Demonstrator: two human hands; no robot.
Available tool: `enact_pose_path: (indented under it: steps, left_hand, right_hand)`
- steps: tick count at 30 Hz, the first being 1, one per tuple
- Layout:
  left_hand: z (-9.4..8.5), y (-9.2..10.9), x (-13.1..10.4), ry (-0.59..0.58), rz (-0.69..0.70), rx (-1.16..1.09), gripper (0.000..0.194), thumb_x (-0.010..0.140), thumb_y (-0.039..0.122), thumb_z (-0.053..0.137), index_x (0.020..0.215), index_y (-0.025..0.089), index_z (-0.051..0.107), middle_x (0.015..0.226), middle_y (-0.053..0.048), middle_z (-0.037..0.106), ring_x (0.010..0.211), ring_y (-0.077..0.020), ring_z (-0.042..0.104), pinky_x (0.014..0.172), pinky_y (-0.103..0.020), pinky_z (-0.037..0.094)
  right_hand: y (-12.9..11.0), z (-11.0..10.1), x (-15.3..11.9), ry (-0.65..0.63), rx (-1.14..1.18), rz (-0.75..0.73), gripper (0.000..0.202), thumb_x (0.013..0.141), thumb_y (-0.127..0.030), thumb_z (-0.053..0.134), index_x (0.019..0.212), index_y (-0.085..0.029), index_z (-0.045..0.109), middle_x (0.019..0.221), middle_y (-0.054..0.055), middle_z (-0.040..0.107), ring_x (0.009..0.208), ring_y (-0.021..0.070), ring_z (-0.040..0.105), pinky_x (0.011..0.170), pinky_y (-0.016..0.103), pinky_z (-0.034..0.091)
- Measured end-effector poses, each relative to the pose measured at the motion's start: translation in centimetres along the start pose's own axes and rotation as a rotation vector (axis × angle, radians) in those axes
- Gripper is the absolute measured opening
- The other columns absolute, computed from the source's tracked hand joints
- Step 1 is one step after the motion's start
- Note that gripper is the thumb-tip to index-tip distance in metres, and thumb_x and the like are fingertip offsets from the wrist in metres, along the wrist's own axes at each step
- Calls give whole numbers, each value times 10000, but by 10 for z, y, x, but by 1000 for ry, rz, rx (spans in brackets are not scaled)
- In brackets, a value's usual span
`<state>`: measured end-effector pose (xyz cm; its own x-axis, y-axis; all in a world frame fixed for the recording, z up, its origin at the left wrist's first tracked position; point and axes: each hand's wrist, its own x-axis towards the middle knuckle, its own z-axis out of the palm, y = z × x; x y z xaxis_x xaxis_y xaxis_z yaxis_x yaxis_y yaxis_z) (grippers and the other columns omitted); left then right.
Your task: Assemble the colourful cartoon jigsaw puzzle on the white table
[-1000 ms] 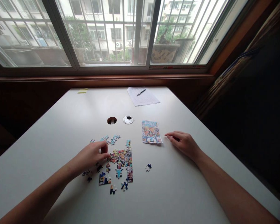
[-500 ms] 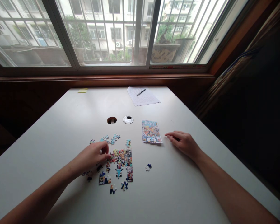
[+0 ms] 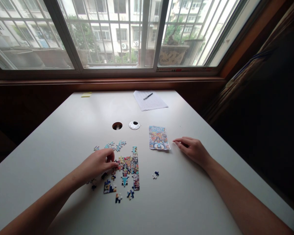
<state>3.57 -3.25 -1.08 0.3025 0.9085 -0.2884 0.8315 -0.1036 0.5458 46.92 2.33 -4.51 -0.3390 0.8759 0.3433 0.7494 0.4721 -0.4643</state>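
Observation:
My left hand (image 3: 99, 160) is at the left edge of a partly joined jigsaw puzzle (image 3: 129, 165), thumb and forefinger pinched on a jigsaw piece there that the fingers mostly cover. Loose pieces lie around the joined part: a light blue cluster (image 3: 121, 145) beyond it, a dark blue joined block (image 3: 109, 187) below, and single pieces (image 3: 130, 195) nearer me. One piece (image 3: 155, 175) sits apart on the right. My right hand (image 3: 192, 150) rests on the table with fingers stretched out, holding nothing. Just left of its fingertips lies a small picture sheet (image 3: 159, 138) with a colourful cartoon print.
The white table (image 3: 186, 202) has a round cable hole (image 3: 117, 126) with its metal cover (image 3: 134, 125) beside it. Farther back are printed papers (image 3: 152, 102) with a pen (image 3: 148, 96) on top, and a yellow sticky note (image 3: 86, 94). A barred window stands behind.
My left hand's fingertips have shifted very slightly to the right at the puzzle's edge. My right hand stays where it was.

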Motion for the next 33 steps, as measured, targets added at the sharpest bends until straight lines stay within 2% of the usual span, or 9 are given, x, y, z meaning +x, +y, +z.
enact_pose_path:
  steps: [5, 15, 25, 33]
  left_hand:
    - [1, 0, 0, -4, 4, 0, 338, 836, 538, 649, 803, 210, 575, 836, -13, 657, 772, -208, 593, 626, -286, 383]
    - [-5, 2, -6, -37, 47, -9, 438, 823, 645, 632, 845, 210, 588, 891, -25, 657, 798, -203, 584, 637, -287, 397]
    - [-5, 5, -5, -48, 53, 21, 463, 820, 668, 627, 849, 206, 606, 892, -30, 654, 785, -200, 578, 634, -285, 404]
    - [-4, 2, -6, -33, 54, -6, 408, 860, 621, 596, 839, 213, 605, 886, -23, 662, 796, -202, 588, 642, -285, 406]
  right_hand:
    - [1, 0, 0, -1, 8, 1, 225, 969, -328, 548, 1013, -247, 753, 937, 34, 750, 825, 197, 687, 755, 308, 515]
    - [1, 0, -1, -4, 2, 0, 216, 968, -328, 555, 1006, -252, 754, 925, 25, 748, 818, 190, 686, 749, 299, 509]
    - [0, -1, -1, -1, 5, -5, 216, 965, -317, 553, 1006, -254, 755, 948, 27, 756, 839, 193, 697, 757, 302, 520]
    - [1, 0, 0, -4, -6, 2, 227, 965, -326, 549, 1012, -251, 758, 938, 27, 755, 821, 191, 697, 755, 305, 523]
